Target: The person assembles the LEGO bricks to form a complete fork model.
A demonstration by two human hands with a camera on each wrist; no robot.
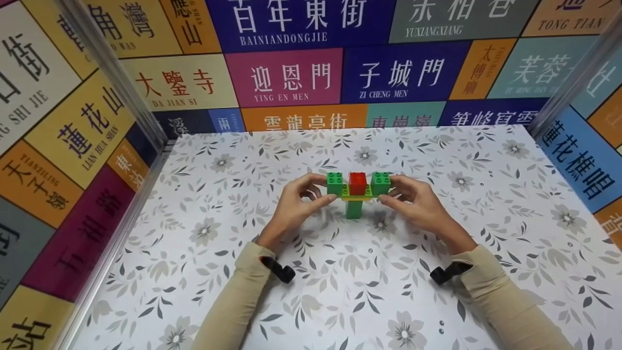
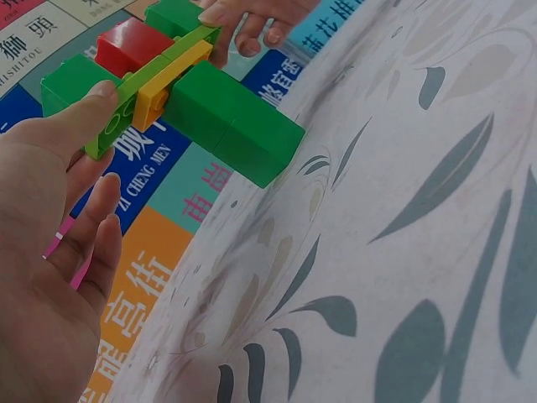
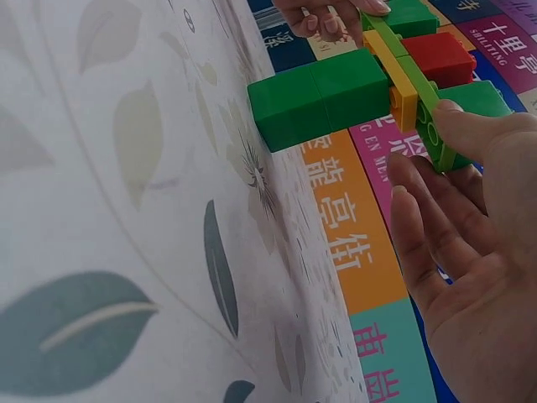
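A T-shaped build of toy building bricks stands upright between my two hands. Its stem is two stacked green bricks, topped by a yellow plate and light green plates. Along the top sit a left green brick, a red brick in the middle and a right green brick. My left hand pinches the left end between thumb and fingers, the thumb on the light green plate. The right end is pinched likewise by my right hand.
A white tabletop with a grey leaf and flower print spreads under the hands. Colourful panels with Chinese lettering rise behind it and at both sides. Black wrist cameras are strapped at both beige sleeves.
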